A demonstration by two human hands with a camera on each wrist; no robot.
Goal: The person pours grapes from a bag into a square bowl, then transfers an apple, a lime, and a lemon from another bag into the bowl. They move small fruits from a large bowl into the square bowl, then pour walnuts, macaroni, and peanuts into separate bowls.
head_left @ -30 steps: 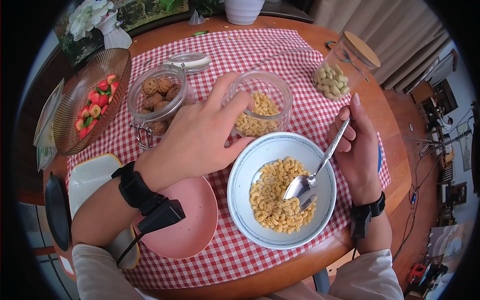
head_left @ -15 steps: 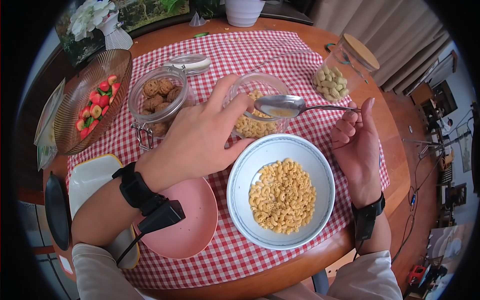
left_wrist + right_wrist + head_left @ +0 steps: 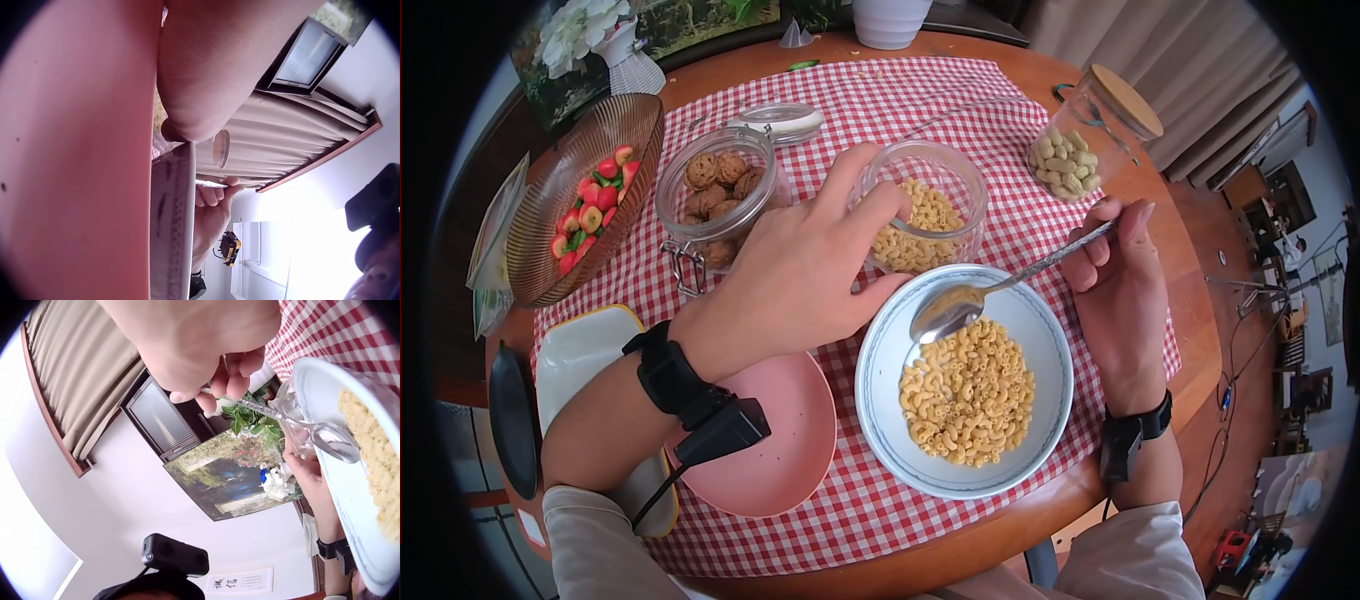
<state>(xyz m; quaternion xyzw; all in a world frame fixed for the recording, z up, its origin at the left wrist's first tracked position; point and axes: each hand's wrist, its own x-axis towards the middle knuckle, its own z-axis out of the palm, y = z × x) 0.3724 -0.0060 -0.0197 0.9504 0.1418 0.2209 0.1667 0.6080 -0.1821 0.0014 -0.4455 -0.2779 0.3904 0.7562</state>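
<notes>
My right hand [image 3: 1115,300] pinches the handle end of a metal spoon [image 3: 950,312], whose bowl hangs over the upper left part of a white bowl [image 3: 900,440] holding small curved pasta [image 3: 970,400]. In the right wrist view the spoon [image 3: 334,440] appears empty, above the pasta [image 3: 375,462]. My left hand [image 3: 800,270] has its fingers around the left side of a glass jar [image 3: 972,200] with pasta inside; its thumb is at the bowl's upper left rim. The left wrist view shows part of that hand [image 3: 206,75] close up.
Left of the jar stands an open jar of walnuts [image 3: 718,188]. A pink plate [image 3: 770,440] lies under my left forearm, overlapping a white dish [image 3: 585,345]. Far left is a ribbed bowl of red pieces [image 3: 535,240]; a wooden-lidded jar of peanuts [image 3: 1100,125] stands back right.
The spoon went from in the pasta bowl up to the jar's front edge, then came back down over the bowl's upper left. My left hand stayed in place.
</notes>
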